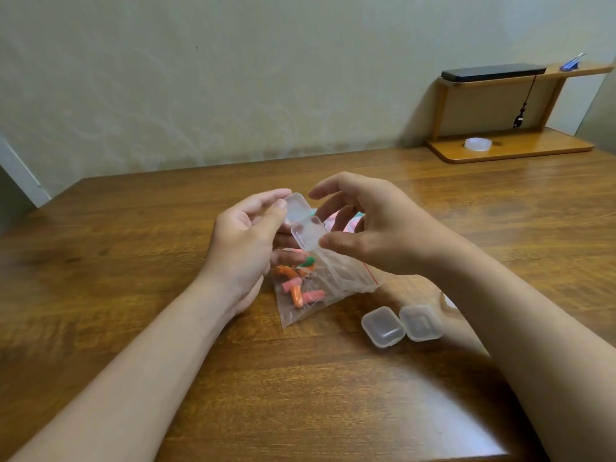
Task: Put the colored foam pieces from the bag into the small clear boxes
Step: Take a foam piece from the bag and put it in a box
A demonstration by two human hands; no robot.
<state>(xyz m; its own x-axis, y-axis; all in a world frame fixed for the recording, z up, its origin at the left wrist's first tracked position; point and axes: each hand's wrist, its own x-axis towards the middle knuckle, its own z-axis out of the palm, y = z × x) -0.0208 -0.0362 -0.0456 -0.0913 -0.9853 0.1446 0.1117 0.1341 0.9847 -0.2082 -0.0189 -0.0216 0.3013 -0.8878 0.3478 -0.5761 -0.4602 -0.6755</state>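
Orange, pink and green foam pieces (297,296) lie in a clear plastic zip bag (346,276) at the middle of the brown wooden surface (333,395). Above the bag, the left hand (246,238) pinches one half of a hinged-open small clear plastic box (308,233), and the right hand (376,228) pinches the other half. Two closed clear boxes (383,326) sit side by side nearer the right edge.

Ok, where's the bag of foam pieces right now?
In the head view the bag lies on the table, just below the left hand and right hand, two small clear boxes to its right.
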